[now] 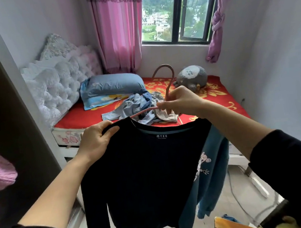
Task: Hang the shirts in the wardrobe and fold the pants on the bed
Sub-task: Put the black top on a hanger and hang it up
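Before the bed, left hand pinches black shirt at the shoulder to seat it; right hand has its grip closed round pink hanger, steadying it.

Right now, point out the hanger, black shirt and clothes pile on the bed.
hanger (pixel 163 66), head view, top of its hook.
black shirt (pixel 149 171), head view, chest.
clothes pile (pixel 138 104), head view, light blue garment.
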Tool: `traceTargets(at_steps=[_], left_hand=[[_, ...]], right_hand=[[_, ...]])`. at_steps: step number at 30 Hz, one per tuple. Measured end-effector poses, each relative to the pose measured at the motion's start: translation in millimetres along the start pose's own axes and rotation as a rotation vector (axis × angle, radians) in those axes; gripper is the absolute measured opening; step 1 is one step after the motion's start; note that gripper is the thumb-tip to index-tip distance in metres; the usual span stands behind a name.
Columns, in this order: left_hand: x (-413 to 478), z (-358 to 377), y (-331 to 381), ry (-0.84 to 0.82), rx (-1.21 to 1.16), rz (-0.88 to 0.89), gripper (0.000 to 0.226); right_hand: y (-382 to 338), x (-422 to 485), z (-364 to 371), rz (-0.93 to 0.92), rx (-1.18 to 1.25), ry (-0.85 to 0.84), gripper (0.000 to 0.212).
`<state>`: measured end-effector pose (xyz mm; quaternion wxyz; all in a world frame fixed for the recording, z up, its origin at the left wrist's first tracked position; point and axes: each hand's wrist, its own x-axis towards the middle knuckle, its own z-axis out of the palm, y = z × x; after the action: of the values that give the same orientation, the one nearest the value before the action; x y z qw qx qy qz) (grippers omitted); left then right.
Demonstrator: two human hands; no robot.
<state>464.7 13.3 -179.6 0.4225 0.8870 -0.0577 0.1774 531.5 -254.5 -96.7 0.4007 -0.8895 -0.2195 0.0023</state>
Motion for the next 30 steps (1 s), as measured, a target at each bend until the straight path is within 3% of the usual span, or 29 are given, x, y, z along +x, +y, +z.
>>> traceTargets(at_steps=[5, 8, 12, 18, 24, 30], left_hand=[[-0.1, -35.9, -16.6, 0.122, -0.044, -0.022, 0.011], [-0.3, -61.4, -34.9, 0.143, -0.024, -0.047, 0.011], [1.3, -87.8, -54.9, 0.16, -0.038, -0.032, 0.01], [21.0, -134.6, -94.2, 0.327, 0.031, -0.121, 0.02], [62.1, -196.6, -142.7, 0.277, 0.081, -0.269, 0.023], [135.7, -268.7, -178.4, 0.388, 0.688, -0.203, 0.029]], right_hand=[[8.1, 6.5, 10.4, -0.018, -0.107, -0.03, 0.03], [9.5, 13.8, 29.6, 0.012, -0.054, 0.01, 0.03], [-37.2, 48.0, 62.7, -0.089, 0.087, -0.079, 0.03], [-104.2, 123.1, 106.5, -0.174, -0.059, -0.084, 0.034], [-163.4, 201.9, 149.3, -0.334, -0.143, -0.134, 0.041], [-229.2, 289.0, 183.0, -0.46, -0.254, -0.303, 0.043]])
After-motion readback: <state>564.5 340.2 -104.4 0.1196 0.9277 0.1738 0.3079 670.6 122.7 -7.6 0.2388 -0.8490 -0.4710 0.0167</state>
